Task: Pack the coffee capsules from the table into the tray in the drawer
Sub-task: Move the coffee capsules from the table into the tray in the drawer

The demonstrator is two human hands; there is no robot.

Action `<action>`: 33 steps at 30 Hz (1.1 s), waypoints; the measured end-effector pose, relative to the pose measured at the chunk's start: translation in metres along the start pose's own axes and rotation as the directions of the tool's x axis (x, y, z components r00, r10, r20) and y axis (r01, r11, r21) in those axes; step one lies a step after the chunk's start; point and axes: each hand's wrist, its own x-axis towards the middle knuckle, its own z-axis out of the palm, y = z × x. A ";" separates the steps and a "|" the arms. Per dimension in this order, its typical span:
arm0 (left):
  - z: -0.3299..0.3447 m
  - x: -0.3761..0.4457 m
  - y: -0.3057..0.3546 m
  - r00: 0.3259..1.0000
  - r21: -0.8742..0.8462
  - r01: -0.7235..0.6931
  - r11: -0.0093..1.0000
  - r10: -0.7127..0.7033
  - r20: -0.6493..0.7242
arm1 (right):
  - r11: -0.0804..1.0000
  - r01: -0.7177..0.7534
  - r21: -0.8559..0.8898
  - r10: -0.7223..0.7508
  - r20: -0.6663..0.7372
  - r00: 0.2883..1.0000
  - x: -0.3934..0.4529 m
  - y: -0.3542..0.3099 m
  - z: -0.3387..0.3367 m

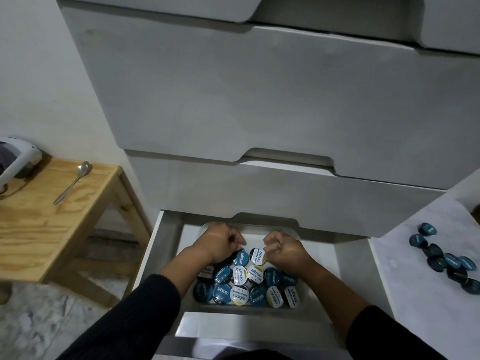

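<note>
The left hand (219, 241) sits curled over the tray (294, 231) in the open drawer (166, 235), fingers bent above a blue capsule; whether it grips one I cannot tell. The right hand (284, 249) is curled too, fingertips touching a white capsule (257, 255). The loose capsules (445, 258) lie on the table (405, 268) far right, so I judge the right hand nearer.

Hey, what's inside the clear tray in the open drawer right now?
The tray holds many coffee capsules, blue lids and white ones, filling its near part. The left hand and right hand reach in, covering some capsules. The far strip looks bare.
</note>
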 end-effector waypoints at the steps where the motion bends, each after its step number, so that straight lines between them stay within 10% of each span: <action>1: 0.000 -0.004 0.001 1.000 0.005 0.006 1.000 -0.006 -0.015 | 0.999 0.007 -0.038 -0.007 0.006 1.000 -0.002 -0.002 0.000; 11: 0.025 -0.058 0.026 0.936 0.132 -0.012 0.991 0.058 -0.349 | 0.844 0.173 -0.507 -0.247 -0.082 0.965 -0.033 -0.010 0.023; 19: 0.045 -0.085 0.047 0.882 0.187 0.005 0.982 0.084 -0.464 | 0.710 0.238 -0.662 -0.558 -0.324 0.764 -0.073 -0.007 0.020; 33: 0.108 -0.074 0.171 0.823 0.246 -0.153 0.957 0.261 -0.504 | 0.813 0.143 -0.565 -0.454 -0.459 0.764 -0.116 0.070 -0.091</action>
